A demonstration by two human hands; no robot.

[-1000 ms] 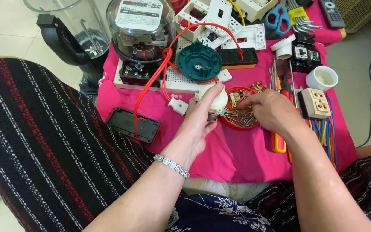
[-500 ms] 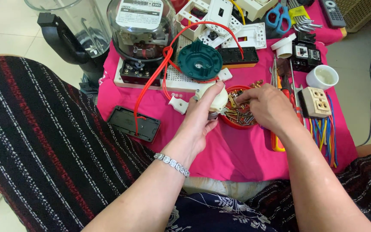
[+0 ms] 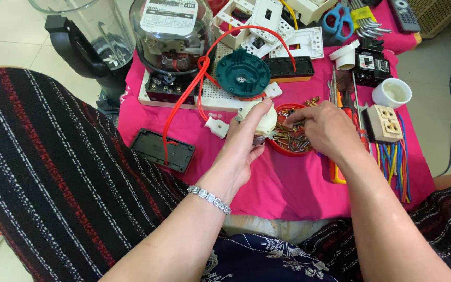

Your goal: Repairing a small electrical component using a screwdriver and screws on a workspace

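At twelve o'clock of my pink cloth stands a glass-domed meter, a teal round cover beside it. A black lid lies at nine o'clock, a white cup and cream socket at three.

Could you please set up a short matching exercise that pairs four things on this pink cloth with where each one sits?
Things:
1. cream round part
2. red dish of screws
3. black cover
4. white cup

Places:
A. flat on the cloth's left edge
B. under the right hand
C. right side, above the beige socket
D. held in the left hand

Pairs: 1-D, 2-B, 3-A, 4-C
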